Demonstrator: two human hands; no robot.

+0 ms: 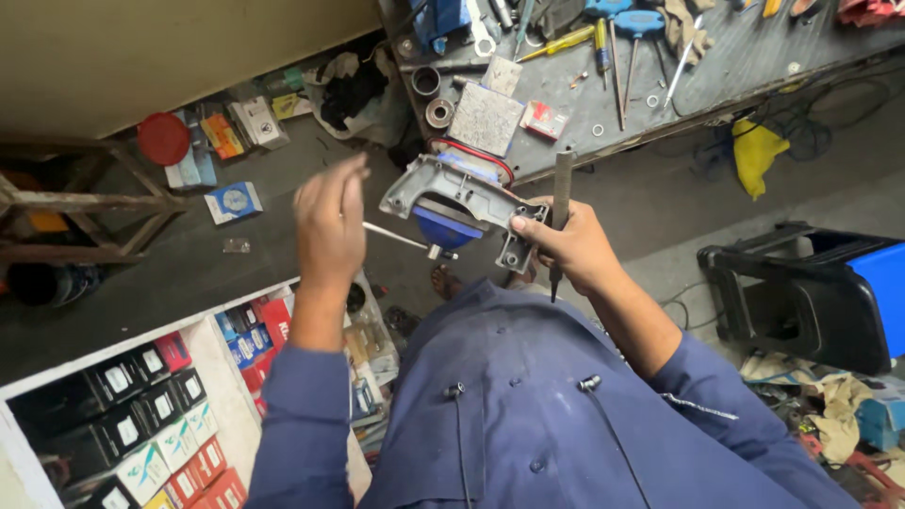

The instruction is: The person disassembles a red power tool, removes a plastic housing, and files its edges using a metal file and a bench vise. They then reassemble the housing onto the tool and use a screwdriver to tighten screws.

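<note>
Two hands, one power-tool housing

Gripped in right hand [577, 247]: grey-and-blue housing [457, 203] plus a dark file [561, 193], just below the surface [716, 75]. Left hand [330, 221] beside the housing, pinching a thin rod [396, 238]. Housing stripped open, reassembly apparently unfinished.

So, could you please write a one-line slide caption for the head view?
Right hand holds a grey-and-blue power tool housing plus a dark rod; left hand raised beside it, near a cluttered workbench.

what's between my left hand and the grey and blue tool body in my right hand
In the head view, a thin metal rod spans from the left hand to the tool body, held by the right hand.
</note>
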